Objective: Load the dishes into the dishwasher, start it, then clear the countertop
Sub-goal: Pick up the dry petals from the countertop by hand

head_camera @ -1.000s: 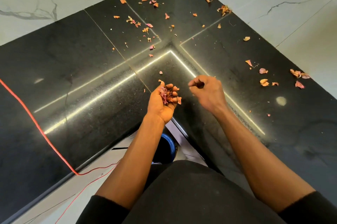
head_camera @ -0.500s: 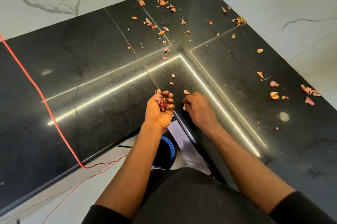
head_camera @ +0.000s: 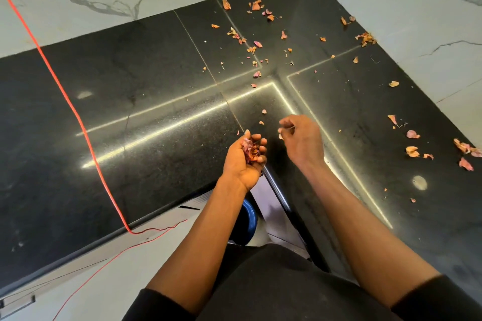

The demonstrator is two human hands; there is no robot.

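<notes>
Dry onion peels lie scattered over the black countertop (head_camera: pixel 156 80), thickest toward the back corner (head_camera: pixel 257 5) and along the right side (head_camera: pixel 464 147). Two small scraps (head_camera: pixel 264 111) sit just beyond my hands. My left hand (head_camera: pixel 241 164) is cupped palm up at the inner corner of the counter edge, fingers curled round a small heap of collected peels (head_camera: pixel 250 149). My right hand (head_camera: pixel 303 140) hovers beside it, just above the counter, fingertips pinched together on what looks like a tiny peel scrap.
White marble walls (head_camera: pixel 417 7) close the corner at the back and right. A red cable (head_camera: pixel 78 117) runs across the left counter and drops over its front edge. A blue round object (head_camera: pixel 250 219) sits below the counter between my arms.
My right hand has lifted off the counter near the edge and now hovers beside the left hand. The left hand still cups the peels. The view has tilted slightly.
</notes>
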